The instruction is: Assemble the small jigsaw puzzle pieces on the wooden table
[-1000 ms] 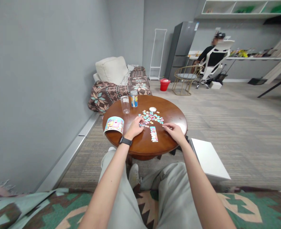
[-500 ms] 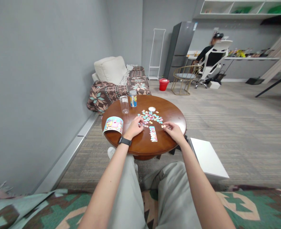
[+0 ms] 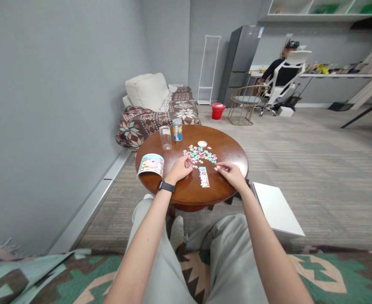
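Loose jigsaw puzzle pieces [image 3: 201,154] lie in a pile on the round wooden table [image 3: 182,195]. Nearer to me is a narrow joined strip of puzzle [image 3: 204,177], between my two hands. My left hand [image 3: 181,167], a black band on its wrist, rests at the pile's near left edge with fingers curled together; what they hold, if anything, is hidden. To the right of the strip, my right hand [image 3: 232,174] pinches a pale puzzle piece [image 3: 217,168] between thumb and fingertips, low over the tabletop.
A curled picture sheet [image 3: 152,164] stands at the table's left. Behind it are a clear glass [image 3: 165,138] and a cartoon-printed can [image 3: 177,130]; a round lid [image 3: 202,144] lies behind the pile. A white box [image 3: 277,209] sits right of the table. A person [image 3: 277,69] sits far back.
My hands stay almost where they were, the left fingers shifting slightly over the pieces. My left leg has moved outward, showing a shoe under the table. The view has shifted a little.
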